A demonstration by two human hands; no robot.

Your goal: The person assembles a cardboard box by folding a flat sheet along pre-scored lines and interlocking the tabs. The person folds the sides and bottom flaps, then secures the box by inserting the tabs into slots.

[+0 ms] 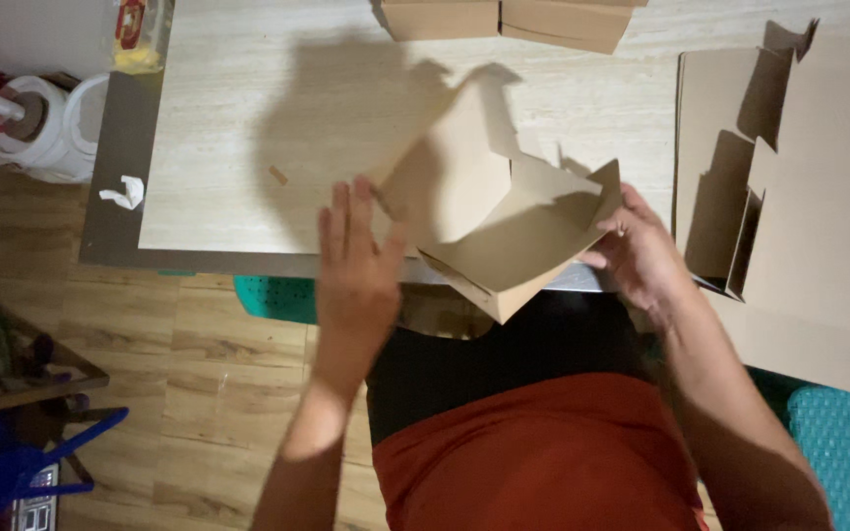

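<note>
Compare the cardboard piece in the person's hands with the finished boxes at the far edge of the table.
The half-folded box is open, its flaps spread; the finished boxes are closed. The half-folded box is tilted, lifted at the near table edge between the left hand and the right hand; the finished boxes rest flat on the table, untouched. Both are plain brown cardboard.

Matt brown cardboard box — wood-grain table
</note>
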